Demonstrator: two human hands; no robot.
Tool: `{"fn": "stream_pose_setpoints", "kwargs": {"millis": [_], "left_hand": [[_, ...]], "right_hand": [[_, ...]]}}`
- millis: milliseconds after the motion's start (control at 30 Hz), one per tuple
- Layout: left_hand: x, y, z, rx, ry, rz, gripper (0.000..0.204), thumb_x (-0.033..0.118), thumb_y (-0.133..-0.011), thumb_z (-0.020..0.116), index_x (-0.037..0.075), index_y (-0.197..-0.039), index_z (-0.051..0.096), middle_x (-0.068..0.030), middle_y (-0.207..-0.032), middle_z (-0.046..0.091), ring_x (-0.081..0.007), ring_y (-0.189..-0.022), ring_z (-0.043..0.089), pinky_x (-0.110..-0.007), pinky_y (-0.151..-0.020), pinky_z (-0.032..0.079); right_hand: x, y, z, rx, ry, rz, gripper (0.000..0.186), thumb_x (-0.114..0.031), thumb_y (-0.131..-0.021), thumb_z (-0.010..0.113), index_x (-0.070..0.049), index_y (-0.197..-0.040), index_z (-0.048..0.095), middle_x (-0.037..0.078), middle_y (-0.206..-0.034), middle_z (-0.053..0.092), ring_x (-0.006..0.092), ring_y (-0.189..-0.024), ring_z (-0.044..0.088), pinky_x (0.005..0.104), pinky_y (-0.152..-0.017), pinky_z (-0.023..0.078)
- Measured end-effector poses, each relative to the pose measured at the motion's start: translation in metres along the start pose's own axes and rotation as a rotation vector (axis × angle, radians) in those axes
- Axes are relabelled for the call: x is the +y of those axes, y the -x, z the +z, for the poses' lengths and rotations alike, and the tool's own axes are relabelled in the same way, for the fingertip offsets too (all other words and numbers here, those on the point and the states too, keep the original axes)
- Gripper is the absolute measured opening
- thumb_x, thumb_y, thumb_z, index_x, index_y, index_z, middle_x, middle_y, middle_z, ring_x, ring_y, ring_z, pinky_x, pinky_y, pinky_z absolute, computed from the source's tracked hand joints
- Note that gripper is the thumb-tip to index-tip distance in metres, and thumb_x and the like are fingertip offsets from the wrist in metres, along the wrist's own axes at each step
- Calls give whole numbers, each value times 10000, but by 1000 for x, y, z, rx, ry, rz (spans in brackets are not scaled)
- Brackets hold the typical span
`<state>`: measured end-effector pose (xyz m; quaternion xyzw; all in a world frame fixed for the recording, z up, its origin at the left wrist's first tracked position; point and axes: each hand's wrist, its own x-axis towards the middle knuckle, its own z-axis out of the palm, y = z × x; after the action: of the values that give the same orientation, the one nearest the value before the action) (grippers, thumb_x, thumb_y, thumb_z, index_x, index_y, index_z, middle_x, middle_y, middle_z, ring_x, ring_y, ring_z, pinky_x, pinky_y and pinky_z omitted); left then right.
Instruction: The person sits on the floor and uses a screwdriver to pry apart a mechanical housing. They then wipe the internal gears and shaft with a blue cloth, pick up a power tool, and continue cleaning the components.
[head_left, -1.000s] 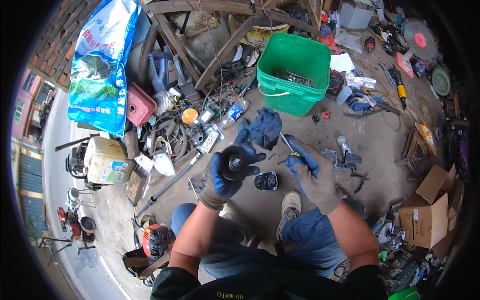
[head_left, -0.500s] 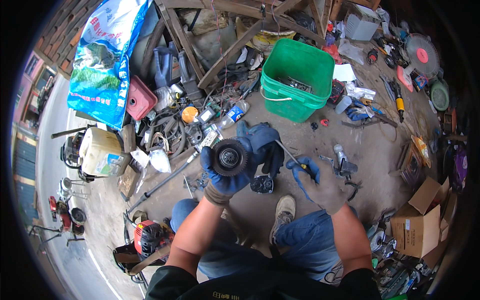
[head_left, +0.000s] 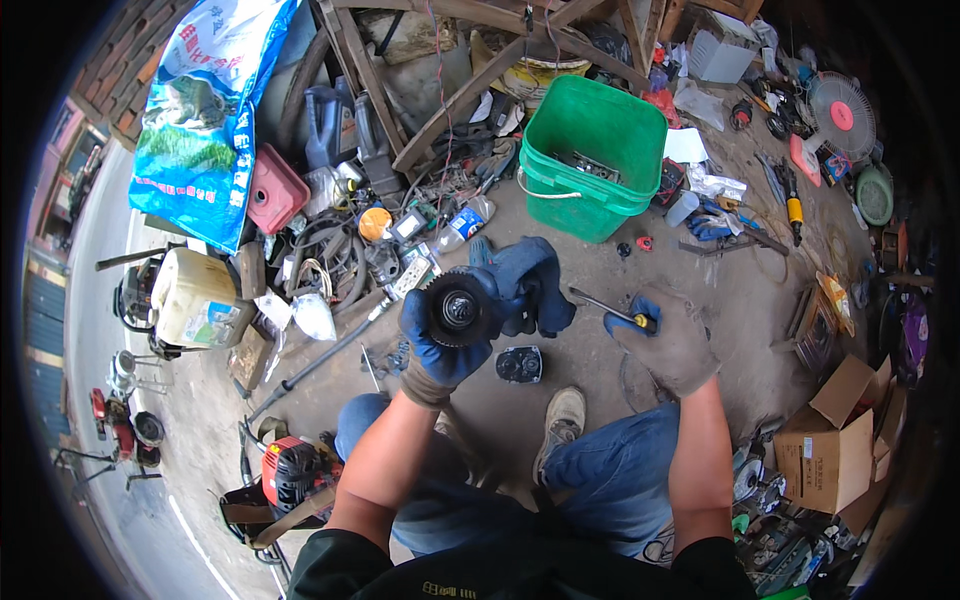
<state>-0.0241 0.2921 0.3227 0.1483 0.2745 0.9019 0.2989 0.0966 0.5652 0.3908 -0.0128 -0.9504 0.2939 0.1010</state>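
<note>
My left hand (head_left: 432,368), in a blue and grey work glove, is closed round a dark toothed gear (head_left: 459,309) with its hub facing up. Against the gear's right side hangs a dark blue cloth (head_left: 537,284); whether my fingers grip it too is hidden. To the right, my gloved right hand (head_left: 672,340) is wrapped round the yellow and black handle of a screwdriver (head_left: 604,305). Its metal shaft points left toward the cloth, with a gap between them. On the ground below the cloth lies a black machine part (head_left: 520,365).
A green bucket (head_left: 570,215) with metal parts inside stands ahead. Hoses, bottles and loose parts are heaped at the left, near a whitish jerrycan (head_left: 195,300). A red engine (head_left: 290,472) sits by my left knee, an opened cardboard box (head_left: 822,462) at the right.
My right hand has moved to the right with the screwdriver, whose tip has come away from the cloth. The gear has tilted slightly in my left hand.
</note>
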Motion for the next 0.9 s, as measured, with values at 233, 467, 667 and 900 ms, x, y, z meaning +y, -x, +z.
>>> {"fn": "stream_pose_setpoints", "kwargs": {"millis": [233, 467, 667, 900], "left_hand": [[-15, 3, 2, -105, -261, 39, 851, 807, -910, 556, 9, -1199, 631, -102, -1137, 611, -208, -972, 590, -342, -839, 500], [-20, 2, 19, -40, -195, -105, 976, 832, -887, 573, -26, -1352, 563, -188, -1289, 642, -362, -1125, 713, -411, -853, 617], [-8, 4, 13, -100, -188, -276, 798, 631, -995, 611, -22, -1446, 521, -163, -1236, 695, -270, -1017, 739, -404, -867, 620], [-10, 4, 11, -23, -416, -411, 912, 797, -956, 496, -9, -1375, 573, -161, -995, 747, -254, -751, 764, -298, -572, 601]], "right_hand": [[-33, -1, 48, 30, -1380, 445, 278, -109, -975, 697, 36, -1213, 679, 86, -1002, 727, 89, -701, 606, 246, -588, 499], [-46, -16, 52, 284, -1196, 419, 346, -44, -996, 622, 76, -1320, 638, 88, -992, 753, 92, -686, 640, 256, -581, 530], [-46, -13, 47, 280, -748, -38, 375, -16, -874, 683, 15, -1247, 674, 160, -1109, 720, 265, -923, 716, 354, -831, 583], [-49, -17, 41, 130, -346, -208, 384, -89, -857, 739, -94, -1241, 729, 174, -1109, 691, 356, -952, 731, 429, -802, 594]]}}
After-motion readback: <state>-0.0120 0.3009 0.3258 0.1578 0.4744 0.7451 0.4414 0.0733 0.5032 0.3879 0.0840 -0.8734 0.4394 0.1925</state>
